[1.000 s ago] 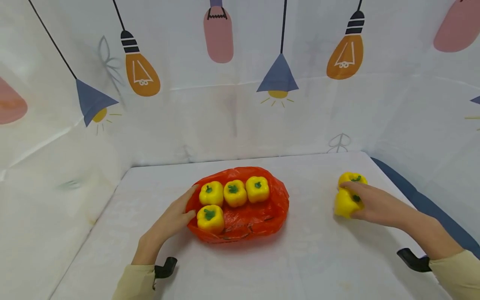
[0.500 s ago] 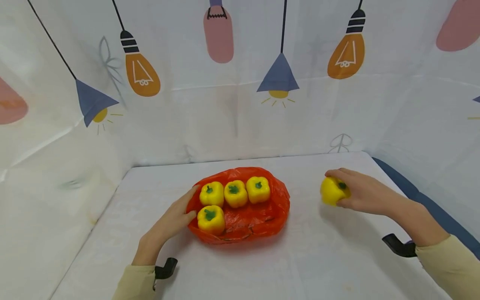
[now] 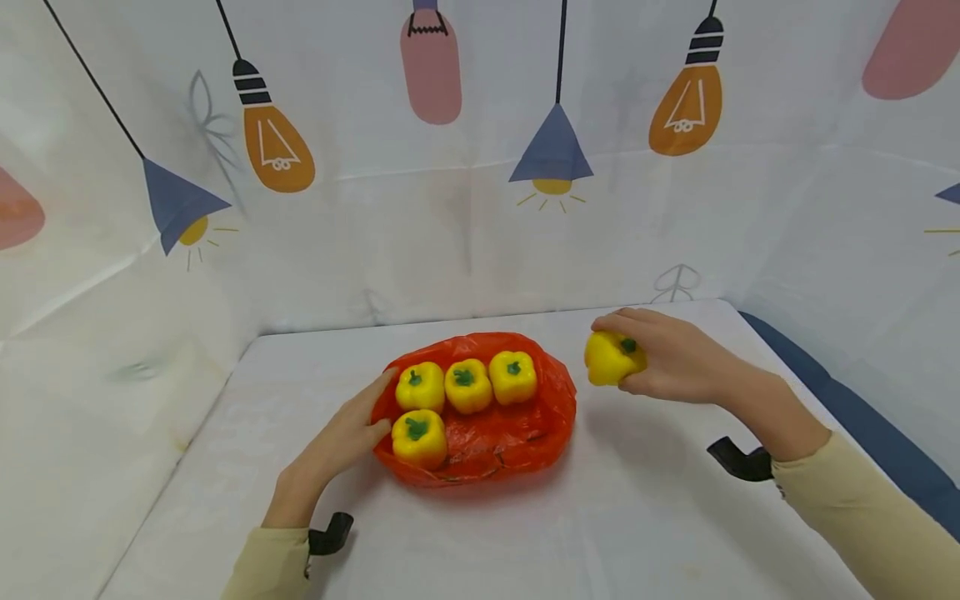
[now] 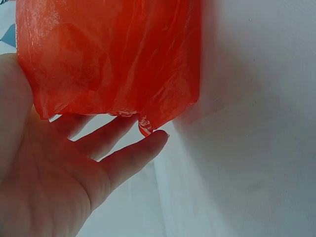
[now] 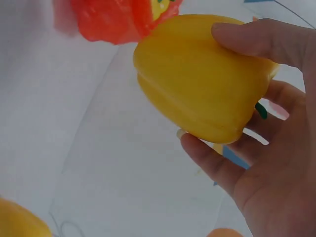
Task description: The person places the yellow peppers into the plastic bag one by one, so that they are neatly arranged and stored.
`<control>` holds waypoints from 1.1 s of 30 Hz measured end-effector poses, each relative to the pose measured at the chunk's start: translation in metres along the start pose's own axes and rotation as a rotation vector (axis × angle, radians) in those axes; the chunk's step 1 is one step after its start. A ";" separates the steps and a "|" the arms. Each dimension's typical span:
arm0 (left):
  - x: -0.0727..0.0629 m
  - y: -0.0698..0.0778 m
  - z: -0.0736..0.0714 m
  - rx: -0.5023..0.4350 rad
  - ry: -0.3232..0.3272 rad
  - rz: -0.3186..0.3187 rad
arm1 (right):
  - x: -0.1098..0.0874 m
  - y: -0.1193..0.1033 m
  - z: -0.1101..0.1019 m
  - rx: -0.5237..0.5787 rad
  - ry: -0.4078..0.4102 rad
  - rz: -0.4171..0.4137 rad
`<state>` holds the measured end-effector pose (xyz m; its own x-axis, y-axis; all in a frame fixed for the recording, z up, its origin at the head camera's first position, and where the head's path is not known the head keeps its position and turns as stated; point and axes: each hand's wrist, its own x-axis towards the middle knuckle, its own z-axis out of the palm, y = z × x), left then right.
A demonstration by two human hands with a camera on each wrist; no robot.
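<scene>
The red plastic bag [image 3: 517, 442] stands with its mouth open upward in the head view. Several yellow bell peppers [image 3: 468, 386] with green stems sit inside, towards its left and back. My left hand [image 3: 341, 437] touches the bag's left side; in the left wrist view its fingers [image 4: 133, 158] are spread and fairly straight against the crinkled red plastic [image 4: 108, 59]. Above the table, right of the bag, my right hand [image 3: 675, 358] holds another yellow bell pepper [image 3: 609, 360]. The right wrist view shows that pepper [image 5: 197, 74] between thumb and fingers, its stem towards the palm.
A white-covered table [image 3: 480, 542] carries the bag. One more yellow pepper [image 5: 19, 219] shows at the lower left of the right wrist view. A white sheet printed with lamps [image 3: 468, 242] hangs behind and beside the table.
My right hand has lifted the yellow pepper from the table's right side and carried it left towards the bag. The left hand has stayed at the bag's left side.
</scene>
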<state>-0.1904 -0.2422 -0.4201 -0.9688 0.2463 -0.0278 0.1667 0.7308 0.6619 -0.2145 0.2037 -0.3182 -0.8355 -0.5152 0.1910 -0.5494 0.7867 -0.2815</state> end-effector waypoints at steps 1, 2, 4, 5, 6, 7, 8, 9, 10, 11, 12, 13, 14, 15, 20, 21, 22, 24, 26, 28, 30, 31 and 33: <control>0.000 0.000 0.000 0.003 0.004 0.004 | 0.003 -0.003 0.001 0.005 0.005 -0.010; 0.000 0.000 0.000 0.002 0.006 0.006 | 0.005 -0.006 0.002 0.008 0.008 -0.022; -0.001 0.000 0.000 0.004 0.010 0.012 | 0.011 -0.012 0.004 0.012 0.011 -0.051; -0.001 0.000 0.000 0.004 0.010 0.013 | 0.013 -0.015 0.005 0.010 0.008 -0.066; -0.001 0.000 0.000 0.003 0.012 0.014 | 0.016 -0.018 0.006 0.008 0.004 -0.077; -0.001 0.000 0.000 0.001 0.014 0.013 | 0.018 -0.021 0.007 0.008 -0.003 -0.086; -0.001 0.000 0.000 -0.001 0.013 0.011 | 0.020 -0.024 0.009 0.007 -0.011 -0.095; -0.001 0.000 0.001 -0.002 0.013 0.010 | 0.022 -0.027 0.010 0.007 -0.019 -0.104; -0.001 0.000 0.001 -0.002 0.013 0.008 | 0.025 -0.030 0.012 0.013 -0.027 -0.112; -0.001 0.000 0.001 -0.001 0.013 0.006 | 0.027 -0.033 0.014 0.017 -0.038 -0.120; -0.001 -0.001 0.001 0.001 0.014 0.005 | 0.029 -0.037 0.017 0.025 -0.051 -0.127; -0.001 -0.001 0.002 0.003 0.014 0.005 | 0.031 -0.040 0.019 0.032 -0.062 -0.130; -0.001 -0.001 0.002 0.005 0.014 0.007 | 0.033 -0.044 0.022 0.041 -0.077 -0.129; -0.001 -0.001 0.002 0.006 0.014 0.007 | 0.035 -0.048 0.025 0.056 -0.094 -0.123; 0.000 0.000 0.001 0.008 0.015 0.006 | 0.045 -0.065 0.045 0.106 -0.187 -0.091; 0.000 0.000 0.001 0.009 0.014 0.004 | 0.047 -0.067 0.049 0.113 -0.205 -0.098; 0.000 0.001 0.001 0.009 0.013 0.002 | 0.049 -0.070 0.054 0.114 -0.221 -0.110; 0.000 0.000 0.002 0.009 0.011 -0.002 | 0.052 -0.076 0.061 0.112 -0.246 -0.134; 0.000 0.000 0.002 0.007 0.008 -0.006 | 0.054 -0.081 0.069 0.093 -0.256 -0.155; 0.000 0.000 0.002 0.006 0.005 -0.009 | 0.055 -0.087 0.076 0.063 -0.258 -0.170; 0.000 0.000 0.002 0.008 0.004 -0.009 | 0.056 -0.094 0.084 0.025 -0.259 -0.184; 0.000 0.000 0.002 0.009 0.004 -0.008 | 0.057 -0.097 0.088 0.007 -0.259 -0.194; 0.000 0.000 0.002 0.013 0.005 -0.004 | 0.058 -0.102 0.096 -0.034 -0.258 -0.217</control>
<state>-0.1901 -0.2413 -0.4213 -0.9704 0.2403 -0.0262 0.1657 0.7401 0.6517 -0.2074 0.0609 -0.3682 -0.6752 -0.7376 -0.0028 -0.7178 0.6579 -0.2278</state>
